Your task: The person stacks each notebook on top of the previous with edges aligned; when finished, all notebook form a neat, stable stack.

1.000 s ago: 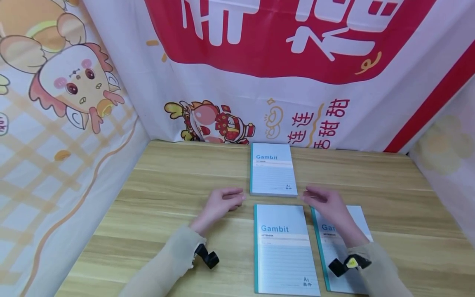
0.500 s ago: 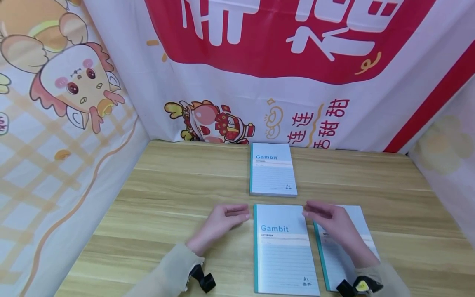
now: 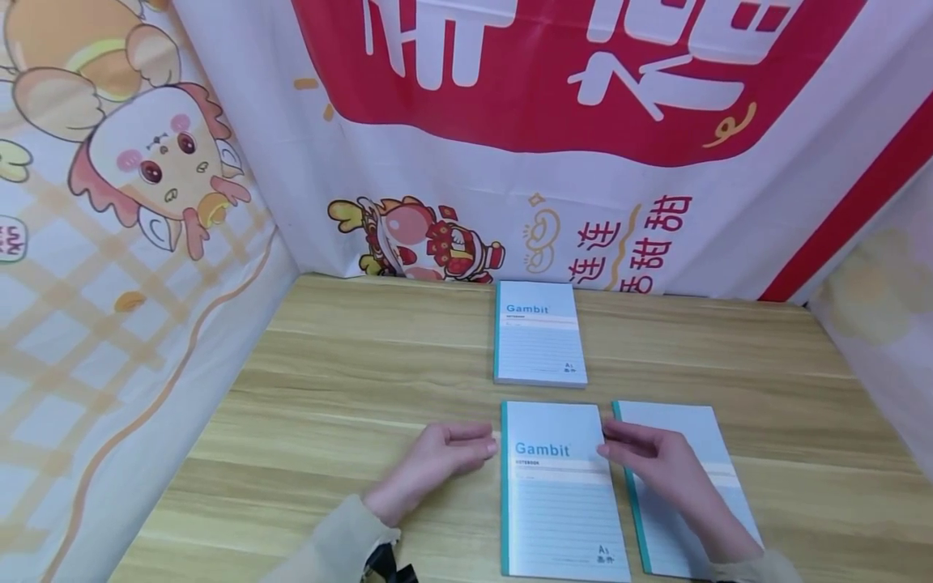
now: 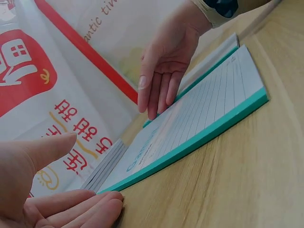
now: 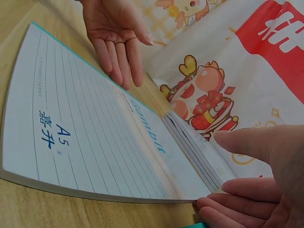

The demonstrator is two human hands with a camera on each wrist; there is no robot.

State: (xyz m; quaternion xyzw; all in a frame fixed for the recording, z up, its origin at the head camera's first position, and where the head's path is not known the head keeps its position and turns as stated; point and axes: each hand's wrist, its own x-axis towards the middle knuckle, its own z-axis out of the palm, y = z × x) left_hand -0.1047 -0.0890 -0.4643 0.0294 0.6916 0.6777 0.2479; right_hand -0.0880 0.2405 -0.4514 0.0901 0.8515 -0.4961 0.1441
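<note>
A white Gambit notebook [image 3: 560, 510] with a teal spine lies flat in the middle of the head view. My left hand [image 3: 440, 461] is beside its spine, fingers straight and thumb apart. On the opposite side, my right hand [image 3: 659, 465] has its fingertips at the notebook's right edge and partly covers a second notebook [image 3: 717, 445]. In the left wrist view, the left fingers [image 4: 90, 209] lie right by the spine's corner. The right wrist view has the right fingers [image 5: 232, 206] at the page-edge corner. Whether either hand touches the notebook, I cannot tell.
Farther back, against the hanging cloth [image 3: 452, 162], lies a notebook pile [image 3: 539, 344], its layered edges visible in the wrist views. Printed cloth [image 3: 131, 324] also borders the wooden table [image 3: 364, 348] on the left, with pale cloth on the right.
Both hands have come back toward the person, from beside the rear notebook pile to either side of the middle notebook. The notebooks stay where they were.
</note>
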